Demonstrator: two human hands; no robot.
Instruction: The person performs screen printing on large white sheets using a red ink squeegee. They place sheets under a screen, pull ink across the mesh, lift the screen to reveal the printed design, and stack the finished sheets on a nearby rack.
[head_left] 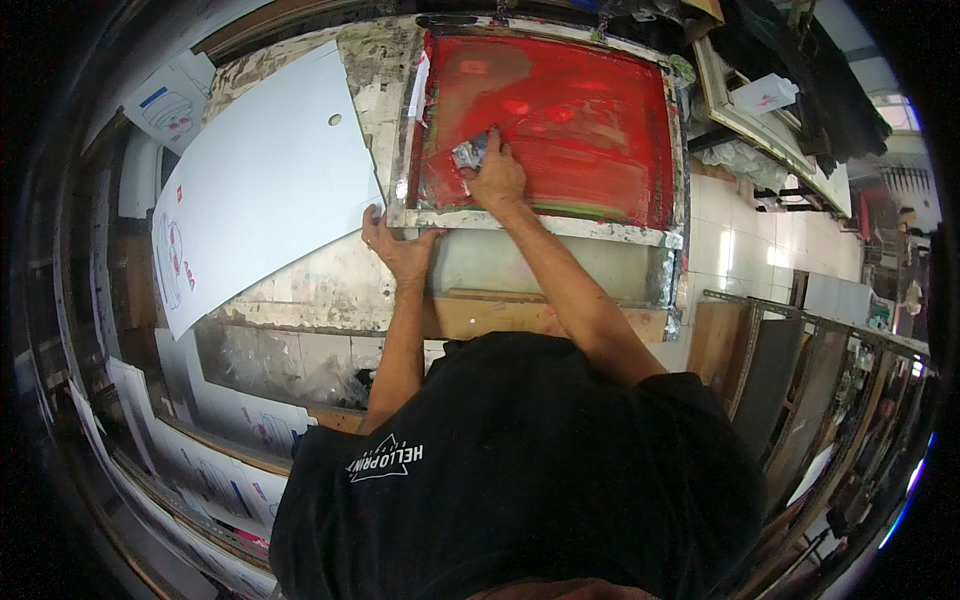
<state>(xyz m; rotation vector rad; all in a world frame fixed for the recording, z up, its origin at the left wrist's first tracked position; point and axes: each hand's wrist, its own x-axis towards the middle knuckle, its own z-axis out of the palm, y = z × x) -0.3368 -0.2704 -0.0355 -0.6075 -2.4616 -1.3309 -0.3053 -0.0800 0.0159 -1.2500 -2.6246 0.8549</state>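
Observation:
A red-smeared printing screen in a pale, paint-stained frame lies on the table ahead of me. My right hand presses a crumpled grey-and-white wad, like a rag or paper, onto the left part of the red mesh. At the frame's near left corner is my left hand, thumb spread away from the fingers. Its fingertips are by the corner of a large white sheet, which has a round hole and small red and blue printing. Whether they touch the sheet is hard to tell.
Printed white sheets stand in racks at lower left. Another printed sheet is at the far left. A white bottle-like container lies on a side frame at right. Shelving with boards stands at lower right.

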